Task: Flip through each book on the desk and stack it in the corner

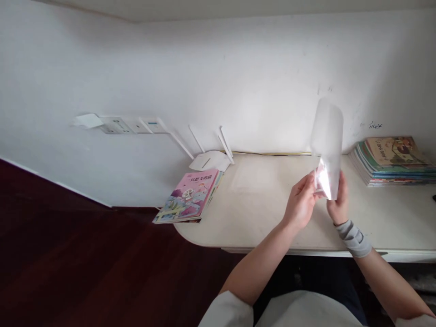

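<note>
Both hands hold a clear, curled plastic sheet (pixel 327 131) upright above the desk, and light glares off its lower part. My left hand (pixel 301 200) is closed on the sheet's lower left edge, thumb up along its side. On the lower right edge, my right hand (pixel 339 200) grips it too, with some fingers hidden behind the sheet. A grey band (pixel 354 238) wraps my right wrist. Beneath the hands lies the white desk (pixel 252 204).
A pile of picture books (pixel 395 159) lies right of my hands against the wall. At the desk's left end, more books (pixel 190 195) jut over the edge before a white router (pixel 211 160) with antennas. Wall sockets (pixel 119 125) hold a white plug (pixel 88 121). A thin cable (pixel 272 153) runs along the wall.
</note>
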Demonstrator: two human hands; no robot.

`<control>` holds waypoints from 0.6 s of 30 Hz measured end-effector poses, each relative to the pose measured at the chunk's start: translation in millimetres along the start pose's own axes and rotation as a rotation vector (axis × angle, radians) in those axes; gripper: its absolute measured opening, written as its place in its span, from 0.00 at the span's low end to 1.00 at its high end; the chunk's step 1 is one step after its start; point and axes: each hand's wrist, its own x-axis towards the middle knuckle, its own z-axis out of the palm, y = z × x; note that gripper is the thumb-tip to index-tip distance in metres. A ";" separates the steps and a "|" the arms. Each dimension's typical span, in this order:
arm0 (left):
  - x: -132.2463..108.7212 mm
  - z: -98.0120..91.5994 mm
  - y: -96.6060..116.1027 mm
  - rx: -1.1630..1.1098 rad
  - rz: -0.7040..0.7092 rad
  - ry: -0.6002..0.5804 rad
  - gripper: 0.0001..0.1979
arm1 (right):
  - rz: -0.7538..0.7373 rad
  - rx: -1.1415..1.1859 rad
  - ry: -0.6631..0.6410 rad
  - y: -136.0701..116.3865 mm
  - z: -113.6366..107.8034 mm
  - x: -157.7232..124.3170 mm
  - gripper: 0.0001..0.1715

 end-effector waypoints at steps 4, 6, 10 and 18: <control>-22.1 -39.8 12.6 -0.040 -0.049 0.225 0.17 | -0.119 -0.279 -0.116 21.0 -40.9 -1.0 0.33; -30.7 -66.3 7.1 -0.099 -0.154 0.377 0.17 | -0.231 -0.371 -0.303 30.6 -49.1 -10.9 0.34; -51.3 -103.3 -19.3 -0.218 -0.358 0.614 0.13 | -0.371 -0.458 -0.603 43.9 -36.3 -41.7 0.34; -69.9 -154.4 16.5 0.654 0.105 0.745 0.20 | -0.399 -0.396 -0.806 73.0 -24.7 -63.2 0.37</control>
